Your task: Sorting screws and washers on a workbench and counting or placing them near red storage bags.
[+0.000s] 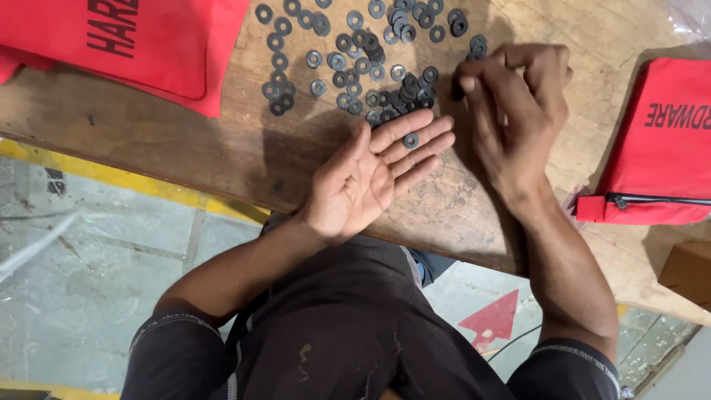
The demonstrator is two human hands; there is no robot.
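Observation:
My left hand (368, 176) lies palm up over the wooden table (185, 133), fingers spread, with one dark metal washer (411, 140) resting on the fingers. My right hand (511, 104) hovers just to the right, its fingertips pinched together on what looks like a washer at the edge of the pile. Several dark washers (355, 52) are scattered over the table just beyond both hands.
A red zip pouch (652, 141) lies at the right on the table, another red pouch (141, 44) at the upper left. A cardboard box corner (689, 270) shows at the right edge. Below the table's near edge is a concrete floor with a yellow line (148, 181) and a red arrow (496, 320).

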